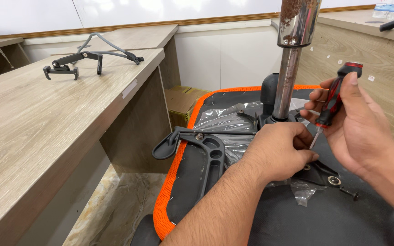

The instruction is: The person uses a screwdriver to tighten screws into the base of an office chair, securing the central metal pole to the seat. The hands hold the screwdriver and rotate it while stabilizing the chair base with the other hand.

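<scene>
Right hand (356,123) grips a red-and-black screwdriver (336,98) upright, tip down just beside the left hand (279,152), whose closed fingers press on the black mechanism plate (318,171) of an upturned orange-edged chair seat (178,182), behind them a rusty metal column (288,77).

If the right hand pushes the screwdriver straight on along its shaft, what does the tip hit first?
The right hand aims the screwdriver down and left. Its tip seems to meet the fingers of the left hand first, with the black mechanism plate just beneath; depth is unclear.
</scene>
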